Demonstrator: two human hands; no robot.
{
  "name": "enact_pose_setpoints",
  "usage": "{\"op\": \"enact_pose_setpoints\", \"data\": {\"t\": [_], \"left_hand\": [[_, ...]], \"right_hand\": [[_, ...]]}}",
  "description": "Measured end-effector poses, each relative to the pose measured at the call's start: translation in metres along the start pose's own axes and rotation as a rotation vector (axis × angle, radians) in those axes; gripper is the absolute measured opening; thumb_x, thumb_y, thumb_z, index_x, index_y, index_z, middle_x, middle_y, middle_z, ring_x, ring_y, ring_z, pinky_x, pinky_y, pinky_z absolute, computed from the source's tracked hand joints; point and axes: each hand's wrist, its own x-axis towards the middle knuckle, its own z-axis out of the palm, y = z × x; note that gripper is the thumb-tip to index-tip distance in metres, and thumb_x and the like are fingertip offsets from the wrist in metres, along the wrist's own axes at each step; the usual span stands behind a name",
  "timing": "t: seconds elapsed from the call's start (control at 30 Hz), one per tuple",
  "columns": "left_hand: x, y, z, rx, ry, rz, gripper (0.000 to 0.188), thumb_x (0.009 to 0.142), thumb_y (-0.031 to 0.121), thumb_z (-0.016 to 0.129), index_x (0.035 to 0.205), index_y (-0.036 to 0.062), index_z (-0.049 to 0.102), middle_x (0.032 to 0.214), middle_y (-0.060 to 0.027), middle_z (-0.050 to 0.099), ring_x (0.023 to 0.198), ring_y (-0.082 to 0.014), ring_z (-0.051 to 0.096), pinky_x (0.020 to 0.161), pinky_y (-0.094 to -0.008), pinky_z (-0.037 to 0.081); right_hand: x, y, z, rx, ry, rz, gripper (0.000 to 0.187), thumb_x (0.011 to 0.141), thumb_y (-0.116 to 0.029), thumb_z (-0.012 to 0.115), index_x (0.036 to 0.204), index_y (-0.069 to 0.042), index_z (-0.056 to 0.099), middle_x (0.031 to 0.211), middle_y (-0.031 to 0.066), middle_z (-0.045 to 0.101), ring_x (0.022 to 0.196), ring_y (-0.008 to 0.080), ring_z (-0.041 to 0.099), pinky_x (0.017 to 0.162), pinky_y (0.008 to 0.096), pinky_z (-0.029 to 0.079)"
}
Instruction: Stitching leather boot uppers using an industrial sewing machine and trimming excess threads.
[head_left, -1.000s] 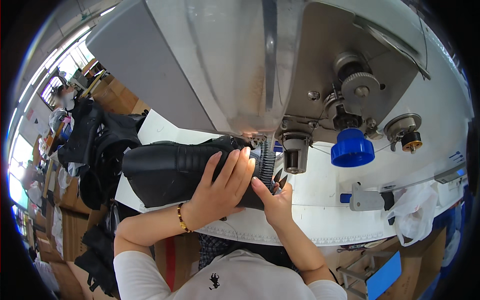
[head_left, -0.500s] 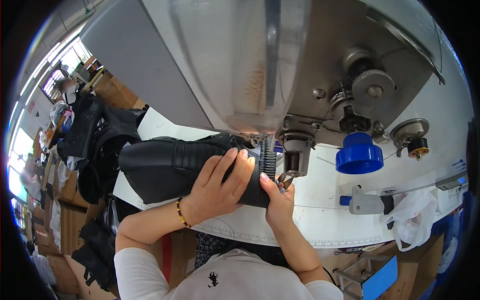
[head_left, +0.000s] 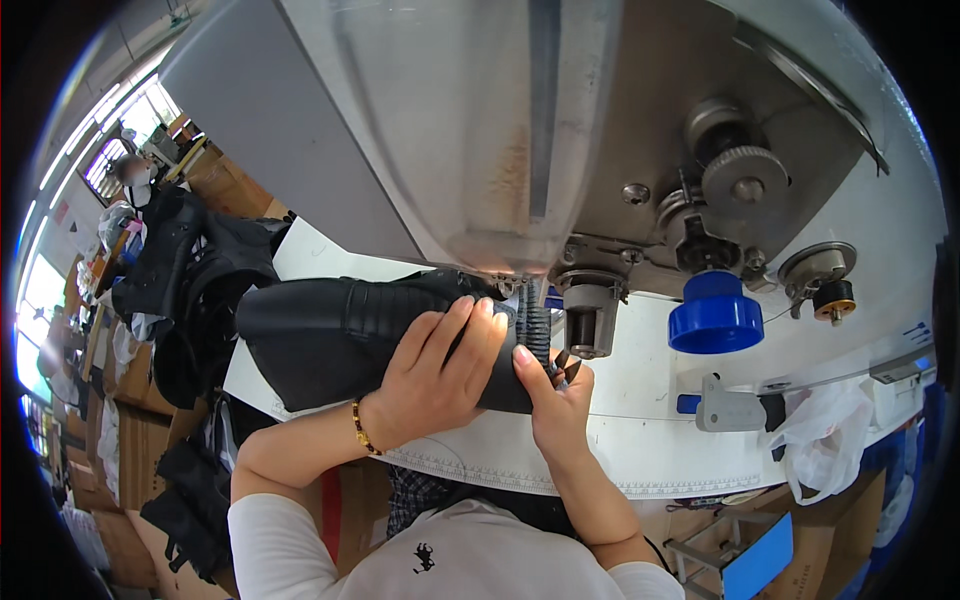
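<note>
- The black leather piece [head_left: 310, 330] lay partly under the sewing machine [head_left: 300, 120].
- The left hand [head_left: 432, 372] covered it; whether it gripped, I couldn't tell.
- The right hand [head_left: 558, 408] clamped a pointed tool [head_left: 572, 368], thumb touching the piece.

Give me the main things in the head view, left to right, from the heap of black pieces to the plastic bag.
Heap of black pieces → left hand → right hand → blue knob → plastic bag. The black workpiece overlaps the hands, so it is left out.
</note>
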Motion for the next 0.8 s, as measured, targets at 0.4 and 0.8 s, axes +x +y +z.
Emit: {"op": "enact_pose_setpoints", "data": {"t": [0.4, 0.8], "left_hand": [[0.005, -0.011, 0.0, -0.188, -0.102, -0.026, 0.074, 0.043, 0.033, 0.069, 0.107, 0.001, 0.05, 0.111, -0.0134, 0.048, 0.105, -0.0247, 0.044, 0.088, -0.0359, 0.034], [0.0, -0.011, 0.01, -0.277, 0.036, -0.01, 0.062, 0.045, 0.028, 0.069, 0.1, 0.0065, 0.05, 0.1, -0.0117, 0.05, 0.103, -0.0287, 0.048, 0.087, -0.0387, 0.035]], "right_hand": [[0.007, -0.001, 0.007, 0.054, 0.033, -0.014, 0.012, 0.079, -0.012, 0.057, 0.072, -0.002, 0.057, 0.069, -0.0008, 0.056, 0.059, 0.0026, 0.049, 0.055, 0.0169, 0.04], [0.014, -0.033, -0.038, -0.476, -0.095, -0.212, 0.034, 0.083, -0.036, 0.052, 0.088, -0.002, 0.051, 0.058, 0.006, 0.053, 0.052, 0.0091, 0.049, 0.049, 0.0216, 0.038]]}}
